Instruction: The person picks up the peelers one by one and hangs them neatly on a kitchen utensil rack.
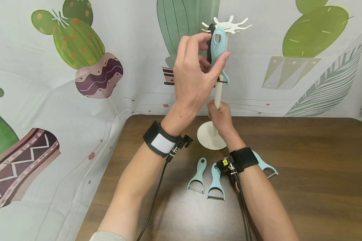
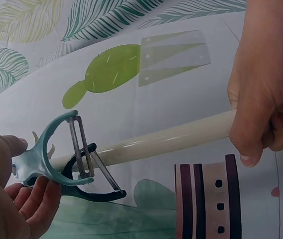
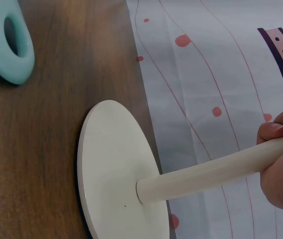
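Note:
Up by the hooks of a cream-white stand (image 1: 212, 137), my left hand (image 1: 191, 68) pinches a light blue peeler (image 1: 218, 43) with the thumb on its near side. Its handle points up and its blade end down. A dark peeler (image 2: 101, 195) lies right behind it, in the same upright direction, with the left fingers close around it; whether the hand also holds that one I cannot tell. Lower down, my right hand (image 1: 221, 117) grips the stand's pole (image 3: 206, 177). The round base (image 3: 114, 164) rests on the table.
On the brown wooden table (image 1: 313, 167) lie a pale green peeler (image 1: 198, 175) and a light blue peeler (image 1: 216, 182), side by side in front of the base. Another blue peeler (image 1: 263, 163) is partly hidden behind the right wrist. A cactus-print cloth (image 1: 244, 83) hangs behind.

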### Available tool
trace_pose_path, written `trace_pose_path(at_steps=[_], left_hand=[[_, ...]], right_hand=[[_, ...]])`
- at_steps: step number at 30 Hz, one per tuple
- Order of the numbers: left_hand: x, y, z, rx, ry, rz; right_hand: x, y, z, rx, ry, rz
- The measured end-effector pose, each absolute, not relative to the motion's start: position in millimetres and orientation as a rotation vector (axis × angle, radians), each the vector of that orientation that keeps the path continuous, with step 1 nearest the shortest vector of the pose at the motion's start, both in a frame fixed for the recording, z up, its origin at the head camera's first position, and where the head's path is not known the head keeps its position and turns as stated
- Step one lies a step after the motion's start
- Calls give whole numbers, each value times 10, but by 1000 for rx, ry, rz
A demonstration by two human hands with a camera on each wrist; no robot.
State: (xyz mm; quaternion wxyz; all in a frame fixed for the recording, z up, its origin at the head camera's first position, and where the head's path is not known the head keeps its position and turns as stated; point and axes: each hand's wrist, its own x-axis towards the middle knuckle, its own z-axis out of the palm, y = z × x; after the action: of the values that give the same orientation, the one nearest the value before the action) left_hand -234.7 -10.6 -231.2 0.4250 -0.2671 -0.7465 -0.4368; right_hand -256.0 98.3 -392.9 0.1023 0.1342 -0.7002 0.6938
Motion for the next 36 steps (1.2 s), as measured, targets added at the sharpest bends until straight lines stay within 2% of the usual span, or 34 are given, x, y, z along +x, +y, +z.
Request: trace_pose_path(at_steps=[12, 36], left_hand=[[-2291, -218, -2392, -675, -1830, -1075], [-2128, -481, -2870, -606, -1979, -1143]], right_hand=[[-2561, 985, -3935, 404, -2043, 2073], [-2568, 969, -3935, 366, -2010, 2095]])
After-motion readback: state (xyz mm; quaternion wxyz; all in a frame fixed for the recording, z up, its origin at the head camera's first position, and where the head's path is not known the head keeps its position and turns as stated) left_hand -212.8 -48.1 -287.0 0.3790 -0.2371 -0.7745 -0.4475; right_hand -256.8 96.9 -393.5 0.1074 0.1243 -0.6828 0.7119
